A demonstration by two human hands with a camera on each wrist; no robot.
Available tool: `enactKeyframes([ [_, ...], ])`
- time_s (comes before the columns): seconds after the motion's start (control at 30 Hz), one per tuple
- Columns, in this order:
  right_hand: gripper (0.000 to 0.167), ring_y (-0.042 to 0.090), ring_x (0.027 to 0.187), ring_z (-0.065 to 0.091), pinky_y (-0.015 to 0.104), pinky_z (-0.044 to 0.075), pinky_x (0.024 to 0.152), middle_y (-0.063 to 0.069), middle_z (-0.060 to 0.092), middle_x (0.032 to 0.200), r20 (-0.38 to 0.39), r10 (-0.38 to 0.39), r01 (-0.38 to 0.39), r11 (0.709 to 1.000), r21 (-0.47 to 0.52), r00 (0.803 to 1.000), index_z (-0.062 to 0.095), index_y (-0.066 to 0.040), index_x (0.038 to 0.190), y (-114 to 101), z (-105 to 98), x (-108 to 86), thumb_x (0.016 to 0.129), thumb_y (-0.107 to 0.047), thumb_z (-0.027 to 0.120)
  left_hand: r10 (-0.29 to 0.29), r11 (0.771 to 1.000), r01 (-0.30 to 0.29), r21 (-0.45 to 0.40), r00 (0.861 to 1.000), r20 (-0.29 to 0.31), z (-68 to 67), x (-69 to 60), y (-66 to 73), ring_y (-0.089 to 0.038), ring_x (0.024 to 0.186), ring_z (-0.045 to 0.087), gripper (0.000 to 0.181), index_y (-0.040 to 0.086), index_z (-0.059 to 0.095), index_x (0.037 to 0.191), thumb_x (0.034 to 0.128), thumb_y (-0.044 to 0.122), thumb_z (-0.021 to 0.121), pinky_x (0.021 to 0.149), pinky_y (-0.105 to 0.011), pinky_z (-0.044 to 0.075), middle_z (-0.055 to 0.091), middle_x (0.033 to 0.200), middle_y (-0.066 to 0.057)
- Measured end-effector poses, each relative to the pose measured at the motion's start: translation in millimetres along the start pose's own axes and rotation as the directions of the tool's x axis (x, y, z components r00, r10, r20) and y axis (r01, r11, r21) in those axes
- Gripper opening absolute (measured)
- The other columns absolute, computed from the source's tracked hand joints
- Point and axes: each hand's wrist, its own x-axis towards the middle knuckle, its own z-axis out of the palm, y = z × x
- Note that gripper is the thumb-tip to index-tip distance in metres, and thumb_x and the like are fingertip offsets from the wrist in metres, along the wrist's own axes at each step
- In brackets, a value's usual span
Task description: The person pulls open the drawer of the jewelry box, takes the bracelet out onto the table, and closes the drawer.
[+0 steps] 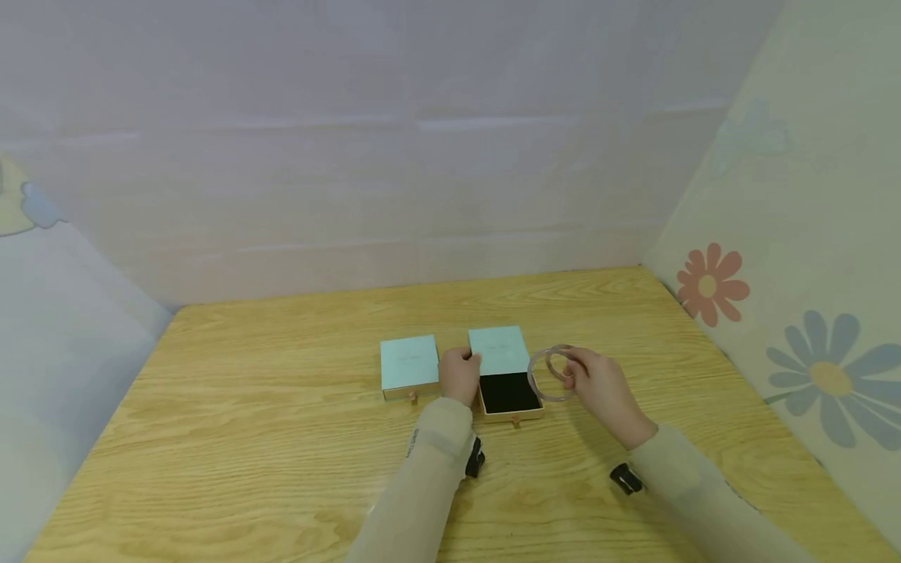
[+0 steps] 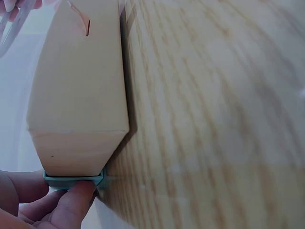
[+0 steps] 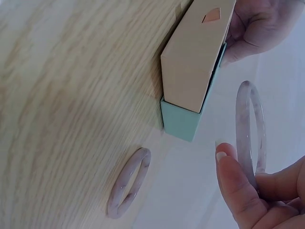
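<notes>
My right hand (image 1: pixel 597 387) pinches a pale, translucent lilac bangle (image 3: pixel 243 129) between thumb and fingers, held up beside an open jewelry box. A second marbled bangle (image 3: pixel 120 183) lies on the table near that box. The box has a mint-green sleeve (image 1: pixel 498 349) and a beige drawer (image 2: pixel 78 81) pulled out toward me, showing its black lining (image 1: pixel 508 393). On the box's left side, my left hand (image 1: pixel 459 378) grips the sleeve, its fingertips (image 2: pixel 76 198) on the edge in the left wrist view. Part of that hand is out of the left wrist view.
A matching mint-green box (image 1: pixel 408 362), drawer closed, sits just left of my left hand. Everything rests on a wood-grain table (image 1: pixel 267 438). Walls stand along its back and sides, the right one (image 1: pixel 809 258) printed with flowers.
</notes>
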Motion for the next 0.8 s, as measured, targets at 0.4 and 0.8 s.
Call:
enactKeyframes([
  [0.4,0.02,0.031,0.067,0.067,0.027,0.051,0.053,0.022,0.064,0.081,0.003,0.028,-0.028,0.999,0.033,1.0,0.056,0.023,0.11,7.5,-5.3,-1.9,0.094,0.015,0.048,0.009,1.0,-0.008,0.003,1.0,-0.018,1.4,2.9,-3.3,-0.015,0.053,0.036,0.019,-0.007,0.07,0.088,0.0967,0.004,0.057,0.054,-0.028,0.034,0.045,0.059,-0.003],
  [0.8,0.023,0.033,0.072,0.067,0.024,0.052,0.056,0.021,0.063,0.082,0.038,0.126,-0.128,0.989,0.07,0.991,0.053,0.024,0.114,15.8,-12.1,-3.6,0.097,0.012,0.043,-0.008,1.0,0.008,0.006,1.0,-0.01,1.9,1.8,-1.9,-0.017,0.062,0.044,0.019,-0.006,0.072,0.103,0.097,0.005,0.057,0.06,-0.03,0.04,0.066,0.082,-0.014],
])
